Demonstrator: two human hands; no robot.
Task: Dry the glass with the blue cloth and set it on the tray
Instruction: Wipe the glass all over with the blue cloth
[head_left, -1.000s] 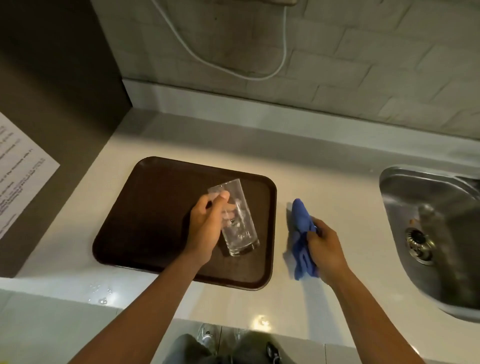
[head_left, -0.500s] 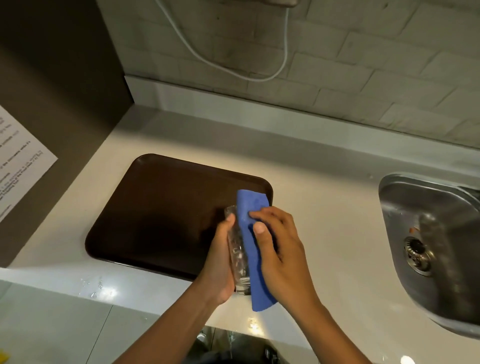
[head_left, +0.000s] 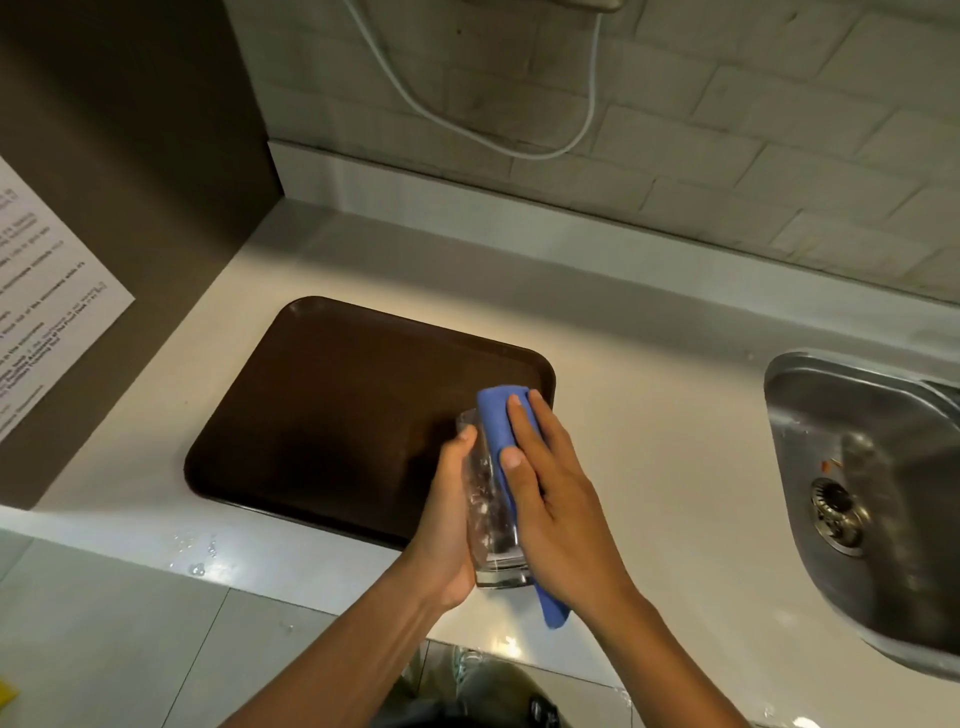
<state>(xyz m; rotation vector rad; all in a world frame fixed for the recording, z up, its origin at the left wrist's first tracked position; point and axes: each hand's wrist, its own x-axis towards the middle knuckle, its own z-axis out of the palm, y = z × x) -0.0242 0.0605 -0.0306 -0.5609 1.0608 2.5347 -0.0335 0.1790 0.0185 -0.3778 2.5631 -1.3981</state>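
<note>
A clear tall glass (head_left: 491, 514) is held in the air over the front right corner of the dark brown tray (head_left: 332, 415). My left hand (head_left: 449, 514) grips its left side, thumb near the rim. My right hand (head_left: 556, 499) presses the blue cloth (head_left: 501, 423) flat against the glass's right side. The cloth folds over the rim at the top and hangs out below my right palm, where a blue cloth tail (head_left: 555, 613) shows. The glass's thick base points toward me. The tray's surface holds nothing.
A steel sink (head_left: 862, 467) with a drain sits at the right. Water drops (head_left: 195, 551) lie on the white counter near its front edge. A dark panel with a printed sheet (head_left: 41, 312) bounds the left. A white cable (head_left: 483, 130) hangs on the tiled wall.
One second ago my left hand held the glass on the tray and my right held the cloth on the counter. Both came together; the cloth now wraps the lifted glass and has slid slightly.
</note>
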